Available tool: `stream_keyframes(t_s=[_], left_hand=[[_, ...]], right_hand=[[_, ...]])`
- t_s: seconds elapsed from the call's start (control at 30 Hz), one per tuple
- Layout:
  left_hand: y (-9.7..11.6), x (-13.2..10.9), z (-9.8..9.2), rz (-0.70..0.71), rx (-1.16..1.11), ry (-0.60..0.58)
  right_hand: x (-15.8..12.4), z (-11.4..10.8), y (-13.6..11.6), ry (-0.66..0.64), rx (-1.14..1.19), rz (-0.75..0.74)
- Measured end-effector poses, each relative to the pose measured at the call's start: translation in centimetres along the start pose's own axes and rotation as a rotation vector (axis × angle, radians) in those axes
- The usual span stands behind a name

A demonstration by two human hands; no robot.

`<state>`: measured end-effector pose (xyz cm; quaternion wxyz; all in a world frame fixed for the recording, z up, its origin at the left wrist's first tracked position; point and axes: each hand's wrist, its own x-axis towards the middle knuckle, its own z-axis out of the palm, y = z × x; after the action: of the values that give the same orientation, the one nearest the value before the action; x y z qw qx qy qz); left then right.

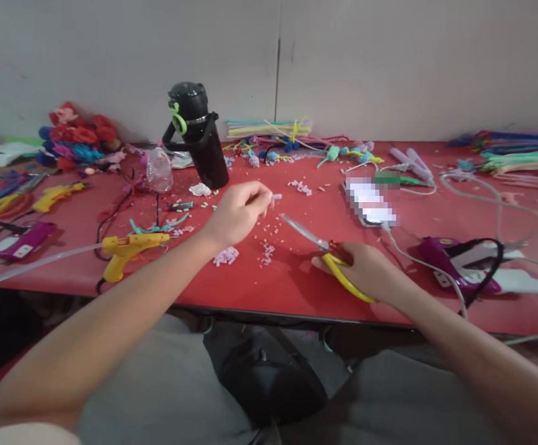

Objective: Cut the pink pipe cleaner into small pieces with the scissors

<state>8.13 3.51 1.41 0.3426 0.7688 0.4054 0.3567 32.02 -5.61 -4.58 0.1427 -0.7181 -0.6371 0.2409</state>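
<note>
My left hand is closed in a pinch above the red table. A short pale lilac stick, perhaps a pipe cleaner end, pokes out past its fingertips. Wrapped round the yellow-handled scissors is my right hand; the blades point up and left toward the lilac stick, a short way apart from it. Whether the blades are parted is hard to see. Under my left forearm lies a heap of short lilac pieces, with small scraps scattered to its right and more lilac bits farther back.
A black bottle stands behind my left hand. Yellow glue guns lie at left, near a clear plastic cup. At right are a lit phone, white cables and a purple power strip. Coloured pipe cleaners line the back.
</note>
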Motion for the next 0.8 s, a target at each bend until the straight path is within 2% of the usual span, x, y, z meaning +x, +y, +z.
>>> stream_keyframes(t_s=[0.03,0.1,0.17,0.3,0.6,0.8], left_hand=[[0.4,-1.7,-0.1,-0.03,-0.001,-0.025],[0.7,-4.4,0.1,-0.068,0.032,-0.074],[0.8,-6.2,1.0,-0.08,0.068,-0.129],[0.4,-7.7,2.6,-0.048,0.076,-0.222],[0.0,-8.2,2.8,-0.038,0.034,-0.278],[-0.2,-8.6,2.6,-0.029,0.036,-0.223]], right_hand=[[-0.1,0.0,0.0,0.0,0.122,0.008],[-0.6,0.0,-0.7,-0.096,0.47,-0.03],[-1.4,0.1,-2.0,-0.145,0.761,-0.065],[-2.6,0.6,-4.4,-0.156,0.98,-0.016],[-2.4,2.0,-4.7,-0.183,1.014,-0.044],[-2.1,2.3,-5.0,-0.095,0.973,-0.054]])
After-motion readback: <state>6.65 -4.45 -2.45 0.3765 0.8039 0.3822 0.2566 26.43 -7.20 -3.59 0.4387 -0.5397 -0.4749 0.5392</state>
